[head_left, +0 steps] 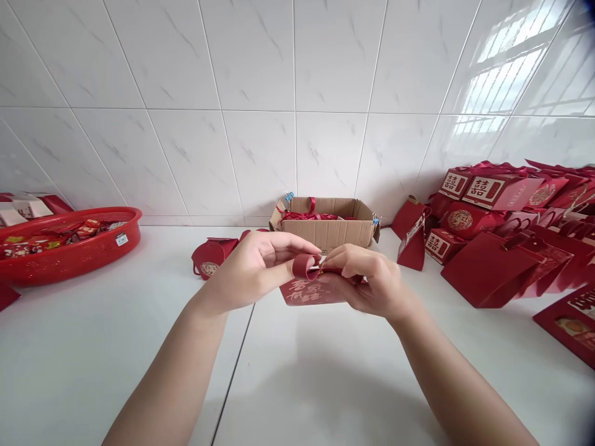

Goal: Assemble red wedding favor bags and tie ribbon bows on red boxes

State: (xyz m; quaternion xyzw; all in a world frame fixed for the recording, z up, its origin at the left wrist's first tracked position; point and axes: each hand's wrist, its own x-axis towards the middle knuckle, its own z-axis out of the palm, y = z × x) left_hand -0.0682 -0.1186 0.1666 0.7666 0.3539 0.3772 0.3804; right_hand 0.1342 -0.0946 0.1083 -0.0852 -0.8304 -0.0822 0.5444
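Between my two hands, above the white table, is a small dark red gift box (312, 294) with pale characters on its front. A loop of red ribbon (303, 266) stands up at its top. My left hand (260, 266) pinches the ribbon loop from the left, thumb and fingers closed on it. My right hand (367, 275) grips the box's top edge and the ribbon's other end, fingers bent. The fingers hide most of the box's top. Just beyond my left hand stands another red gift box (214, 254) with a round gold emblem.
A cardboard box (325, 232) holding red ribbons stands against the tiled wall. To the left is a red plastic basket (88, 251) of wrapped sweets. Many red gift boxes (499, 189) are stacked at the right, with red gift bags (488, 269) in front. A seam (237, 365) crosses the table.
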